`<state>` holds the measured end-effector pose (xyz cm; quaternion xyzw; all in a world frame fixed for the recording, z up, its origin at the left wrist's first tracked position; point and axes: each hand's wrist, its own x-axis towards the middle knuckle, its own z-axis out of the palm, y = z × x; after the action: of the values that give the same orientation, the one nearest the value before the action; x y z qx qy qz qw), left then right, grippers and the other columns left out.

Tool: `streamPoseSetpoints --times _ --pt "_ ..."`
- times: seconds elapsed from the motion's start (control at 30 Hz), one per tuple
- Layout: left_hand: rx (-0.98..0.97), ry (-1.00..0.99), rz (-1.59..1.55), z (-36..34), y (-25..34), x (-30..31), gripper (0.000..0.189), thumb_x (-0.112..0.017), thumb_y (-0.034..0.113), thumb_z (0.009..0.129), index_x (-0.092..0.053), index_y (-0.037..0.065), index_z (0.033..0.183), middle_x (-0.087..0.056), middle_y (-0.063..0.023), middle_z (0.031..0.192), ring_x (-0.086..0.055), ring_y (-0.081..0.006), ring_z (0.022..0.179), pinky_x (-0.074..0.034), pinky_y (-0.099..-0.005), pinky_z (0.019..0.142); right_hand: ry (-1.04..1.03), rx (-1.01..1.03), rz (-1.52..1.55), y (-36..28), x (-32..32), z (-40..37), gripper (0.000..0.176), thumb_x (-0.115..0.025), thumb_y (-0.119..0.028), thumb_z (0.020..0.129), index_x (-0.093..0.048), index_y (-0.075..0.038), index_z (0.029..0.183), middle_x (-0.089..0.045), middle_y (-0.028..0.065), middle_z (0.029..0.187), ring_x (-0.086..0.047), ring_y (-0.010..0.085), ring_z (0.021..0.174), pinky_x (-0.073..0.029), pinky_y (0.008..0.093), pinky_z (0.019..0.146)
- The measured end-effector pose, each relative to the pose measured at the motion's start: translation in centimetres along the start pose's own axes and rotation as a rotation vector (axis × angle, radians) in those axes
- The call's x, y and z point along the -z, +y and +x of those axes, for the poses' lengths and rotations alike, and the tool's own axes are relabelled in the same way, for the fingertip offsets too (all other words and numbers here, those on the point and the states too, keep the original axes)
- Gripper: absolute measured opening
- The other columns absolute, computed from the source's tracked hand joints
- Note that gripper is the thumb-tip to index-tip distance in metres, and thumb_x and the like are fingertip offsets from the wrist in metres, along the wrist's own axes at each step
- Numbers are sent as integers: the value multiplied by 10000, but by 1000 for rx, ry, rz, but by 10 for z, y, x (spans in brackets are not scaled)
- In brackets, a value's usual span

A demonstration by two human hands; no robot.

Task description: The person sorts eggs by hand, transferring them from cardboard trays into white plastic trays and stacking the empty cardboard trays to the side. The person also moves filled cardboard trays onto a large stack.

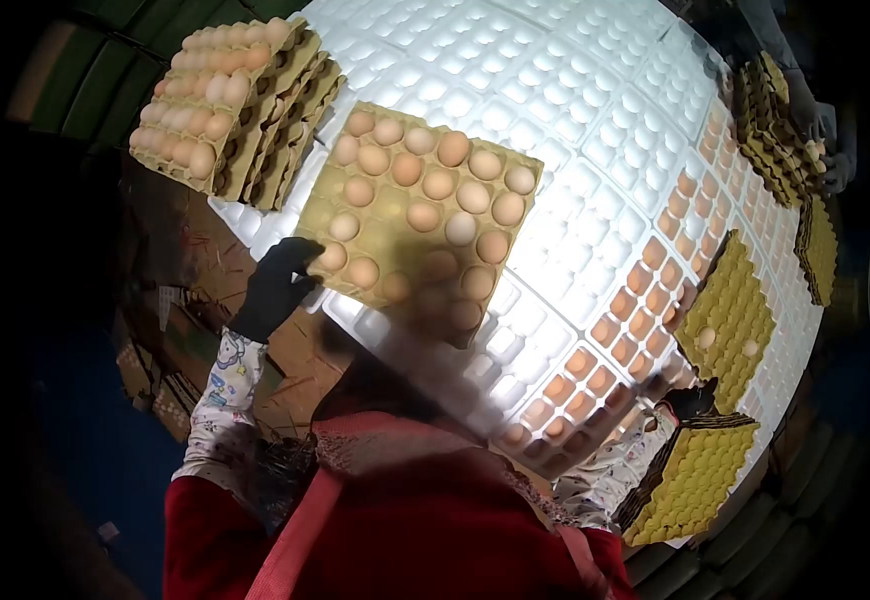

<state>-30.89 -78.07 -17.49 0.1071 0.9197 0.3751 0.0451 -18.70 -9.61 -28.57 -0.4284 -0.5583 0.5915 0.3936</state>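
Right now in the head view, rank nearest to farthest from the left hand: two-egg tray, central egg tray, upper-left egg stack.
1. Central egg tray, touching the left hand
2. Upper-left egg stack, left side
3. Two-egg tray, far right

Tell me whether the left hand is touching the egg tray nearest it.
Touching: the head view shows the gloved left hand overlapping the lower left edge of the egg tray, with no gap between them.
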Motion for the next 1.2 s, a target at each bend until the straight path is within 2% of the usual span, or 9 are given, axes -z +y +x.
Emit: streamPoseSetpoints --times 0.03,0.2,0.4,0.63,0.7,0.77,0.97,1.17,1.2 --pt "-16 -52 32 -2 -8 -5 491 -754 54 718 -571 77 1173 -572 -107 1080 -597 -248 876 -500 -321 742 -52 261 -238 22 7 -7 520 -389 -349 971 -407 -35 1385 -510 118 1313 -506 313 1176 -395 447 996" --pt "-243 -156 396 24 -19 -6 404 -691 87 755 -564 88 1139 -554 -128 994 -552 -311 884 -454 -383 772 -650 151 -54 -39 -159 -158 355 -496 -173 954 -515 45 1234 -601 121 1119 -611 221 956 -503 343 863" --pt "-280 -81 -141 19 -56 -21 458 -698 26 711 -528 74 1133 -568 -129 1053 -555 -313 983 -465 -402 836 -1277 208 -338 -117 -299 -363 294 -585 -221 880 -610 -20 1094 -673 131 897 -650 215 799 -494 322 742" --pt "-284 -102 -232 23 -55 2 536 -723 21 682 -532 72 1180 -575 -125 1135 -550 -322 1054 -464 -393 891 -1302 378 -732 -96 -335 -411 318 -587 -256 888 -615 -35 1116 -671 132 914 -650 218 822 -496 332 725" --pt "-236 -124 -228 23 -57 14 448 -707 15 694 -564 67 1116 -596 -113 1065 -565 -317 999 -467 -396 866 -1353 1152 -632 -80 -328 -413 255 -583 -229 849 -611 -44 1022 -643 146 881 -631 315 808 -489 430 697" --pt "-321 -97 -148 21 -69 15 446 -729 86 714 -568 65 1129 -582 -118 1091 -560 -295 997 -465 -383 830 -1388 809 -792 -75 -340 -445 246 -618 -208 795 -584 -66 993 -646 123 815 -649 320 738 -500 441 621" --pt "-450 -102 -12 24 -66 17 469 -744 128 700 -565 70 1129 -586 -127 1033 -554 -310 955 -452 -408 790 -1675 755 -1203 -75 -387 -451 289 -680 -243 736 -604 -88 968 -650 150 787 -639 346 691 -490 462 594" --pt "-428 -315 309 41 -57 8 502 -710 118 667 -508 72 1125 -496 -127 934 -529 -319 891 -453 -425 755 -1389 -310 -136 -89 -393 -413 257 -664 -168 779 -603 -45 996 -628 72 997 -607 161 920 -492 313 761" --pt "-448 -294 233 42 -60 8 494 -708 110 668 -512 71 1120 -499 -127 953 -531 -321 903 -457 -421 761 -1384 -250 -170 -101 -407 -416 251 -666 -169 765 -618 -36 973 -644 86 965 -621 175 875 -498 317 745"
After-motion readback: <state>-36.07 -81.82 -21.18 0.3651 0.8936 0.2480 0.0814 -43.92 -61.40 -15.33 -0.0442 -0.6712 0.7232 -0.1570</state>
